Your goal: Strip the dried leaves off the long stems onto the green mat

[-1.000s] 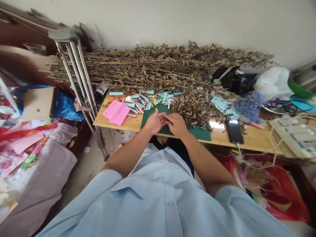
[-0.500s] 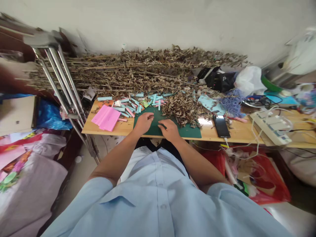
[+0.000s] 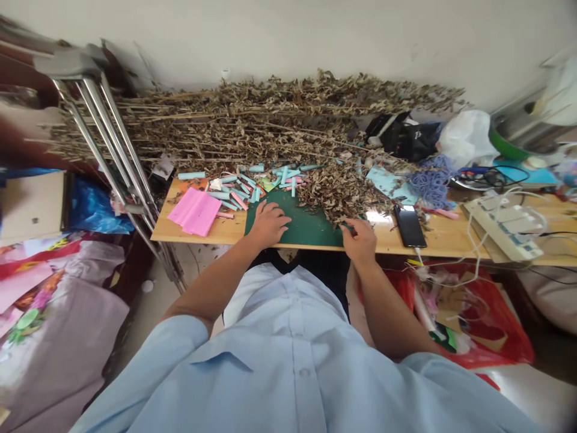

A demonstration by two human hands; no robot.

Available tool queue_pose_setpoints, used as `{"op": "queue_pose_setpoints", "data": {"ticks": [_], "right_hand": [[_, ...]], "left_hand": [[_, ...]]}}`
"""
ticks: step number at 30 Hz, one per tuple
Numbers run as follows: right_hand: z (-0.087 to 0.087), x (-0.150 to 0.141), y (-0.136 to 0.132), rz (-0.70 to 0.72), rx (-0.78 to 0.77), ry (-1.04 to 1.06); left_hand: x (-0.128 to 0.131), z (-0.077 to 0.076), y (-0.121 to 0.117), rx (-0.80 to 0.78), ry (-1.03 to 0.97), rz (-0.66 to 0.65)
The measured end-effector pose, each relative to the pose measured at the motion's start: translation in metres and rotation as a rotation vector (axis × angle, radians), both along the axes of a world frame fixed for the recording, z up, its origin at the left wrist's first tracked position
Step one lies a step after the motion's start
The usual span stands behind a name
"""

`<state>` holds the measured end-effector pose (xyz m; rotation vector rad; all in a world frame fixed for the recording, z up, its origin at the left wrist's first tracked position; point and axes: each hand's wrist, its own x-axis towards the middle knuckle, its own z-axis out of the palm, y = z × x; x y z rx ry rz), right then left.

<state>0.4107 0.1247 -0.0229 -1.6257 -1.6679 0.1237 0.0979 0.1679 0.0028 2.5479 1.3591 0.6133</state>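
Head view: left hand [image 3: 269, 224] rests palm down on the left part of the green mat [image 3: 309, 230], fingers loosely spread, nothing gripped. Right hand [image 3: 359, 240] is at the mat's right front corner, thumb and forefinger close together at the near edge of the leaf pile [image 3: 336, 185]; can't tell if a leaf is pinched between them. Leaf pile is dry, brown, heaped over the back and right of the mat, spilling onto the wooden surface [image 3: 232, 232]. Bare green shows between the two hands. Past the left hand: a loose scatter of light blue and pink paper rolls [image 3: 243, 187], lying at all angles, some right up against the leaves. Pink paper [image 3: 195, 210] sits left of that hand, well apart from it. Right of the right hand: black phone [image 3: 410, 225], face up, white cable [image 3: 420, 257] running from its near end. Light blue paper [image 3: 391, 181] is just behind the phone, blue yarn [image 3: 433, 180] beside that paper, power strip [image 3: 502, 227] farther right. Long dried stalks [image 3: 225, 135], leaves on, lie along the back by the wall. Metal crutches [image 3: 115, 144] stand at the left end. Red bag [image 3: 511, 343] is low on the right, below surface level.
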Motion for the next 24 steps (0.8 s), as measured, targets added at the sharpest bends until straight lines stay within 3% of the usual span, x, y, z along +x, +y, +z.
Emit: {"op": "queue_pose_setpoints", "data": {"ticks": [6, 10, 17, 24], "right_hand": [[0.004, -0.004, 0.007, 0.007, -0.072, 0.005], [0.006, 0.0, 0.013, -0.015, -0.117, -0.066], [0.011, 0.002, 0.021, -0.082, -0.237, -0.258], [0.015, 0.0, 0.026, -0.082, -0.049, -0.072]], "left_hand": [[-0.007, -0.006, 0.018, 0.045, 0.035, -0.015], [-0.013, 0.0, 0.022, 0.06, -0.018, 0.042], [0.013, 0.009, -0.005, 0.002, -0.28, 0.007], [0.041, -0.002, -0.025, -0.199, -0.547, 0.08]]}}
